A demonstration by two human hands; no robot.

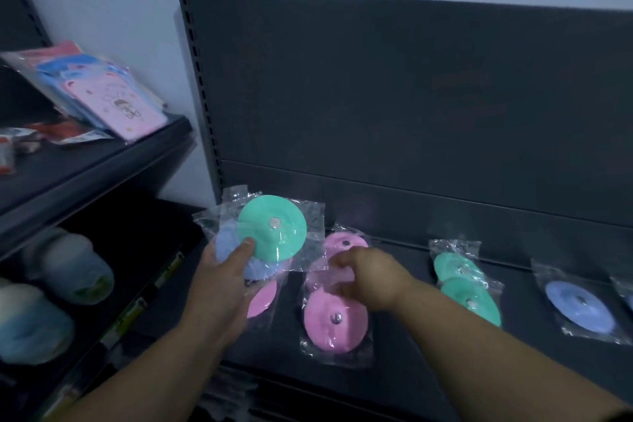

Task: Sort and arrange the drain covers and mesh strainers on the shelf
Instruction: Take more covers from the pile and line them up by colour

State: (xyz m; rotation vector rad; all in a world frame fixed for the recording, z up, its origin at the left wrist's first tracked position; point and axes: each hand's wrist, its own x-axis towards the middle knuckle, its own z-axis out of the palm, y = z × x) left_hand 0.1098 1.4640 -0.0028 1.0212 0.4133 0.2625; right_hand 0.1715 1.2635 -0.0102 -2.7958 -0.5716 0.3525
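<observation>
My left hand holds a small stack of bagged drain covers above the shelf's left end: a green cover on top under my thumb, a blue cover behind it, a pink cover at the bottom. My right hand pinches the clear bag of a pink cover lying at the back. Another bagged pink cover lies just in front of it. Further right lie two overlapping green covers and a blue cover.
The dark shelf has a tall back panel and a slotted upright. A left-hand rack carries pink and blue packets above and pale rolled items below. Another bag's edge shows at far right.
</observation>
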